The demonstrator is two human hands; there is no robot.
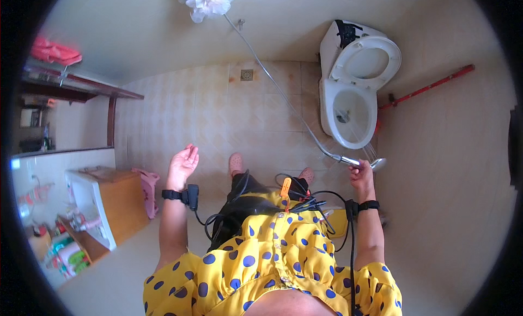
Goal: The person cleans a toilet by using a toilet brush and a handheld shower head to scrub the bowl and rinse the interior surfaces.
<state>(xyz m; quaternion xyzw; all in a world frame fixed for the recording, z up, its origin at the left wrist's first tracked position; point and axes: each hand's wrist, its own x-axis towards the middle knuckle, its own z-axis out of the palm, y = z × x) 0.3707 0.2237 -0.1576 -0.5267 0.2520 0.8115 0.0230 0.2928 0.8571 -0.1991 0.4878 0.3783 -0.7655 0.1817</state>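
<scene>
My right hand [362, 176] is closed around the handle of a chrome shower head [349, 161]. From the head, thin streams of water [371, 149] run up along the front rim of a white toilet [328, 111]. The toilet's lid and seat [335, 70] are raised. A silvery shower hose [280, 91] trails from the handle up to the far wall. My left hand [184, 164] is held out to the left, palm up, its fingers loosely bent and apart, with nothing in it. Each wrist wears a black strap with a cable.
A red pole [433, 87] leans along the right wall beside the toilet. A floor drain [247, 75] lies near the far wall. On the left stand a wooden-sided cabinet [124, 204], a pink stool-like item [149, 190] and a shelf of bottles [73, 253]. Black cables [305, 199] hang at my waist.
</scene>
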